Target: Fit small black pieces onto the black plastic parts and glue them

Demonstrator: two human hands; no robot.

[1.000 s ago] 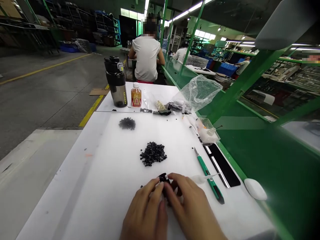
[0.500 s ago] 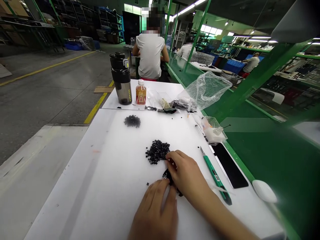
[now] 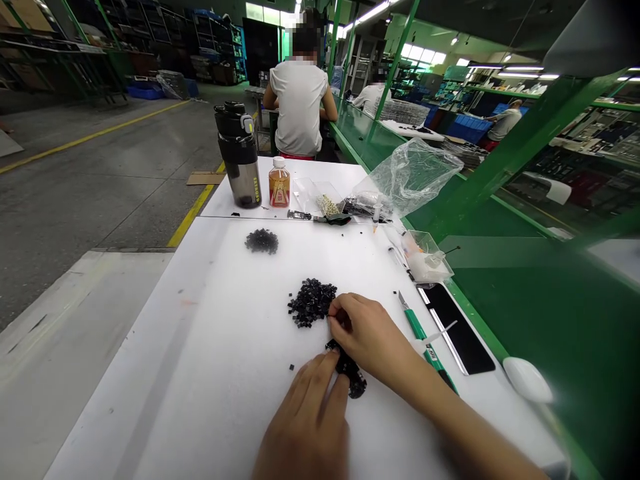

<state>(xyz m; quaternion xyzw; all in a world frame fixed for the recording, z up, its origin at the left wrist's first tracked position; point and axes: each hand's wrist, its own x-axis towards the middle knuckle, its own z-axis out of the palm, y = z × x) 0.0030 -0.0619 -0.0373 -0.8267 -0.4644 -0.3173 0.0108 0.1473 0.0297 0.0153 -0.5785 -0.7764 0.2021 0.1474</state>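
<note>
My right hand reaches forward to the near edge of a pile of small black parts on the white table; its fingertips are pinched together at the pile. What they hold is too small to make out. My left hand rests on the table with its fingers pressed on a black part that lies between the two hands.
A second small black pile lies farther back. A green craft knife, a black phone, a white mouse, a dark bottle, an orange bottle and plastic bags stand around. A person sits ahead.
My right hand left the black part and went forward to the pile, where it now pinches. My left hand stayed on the black part.
</note>
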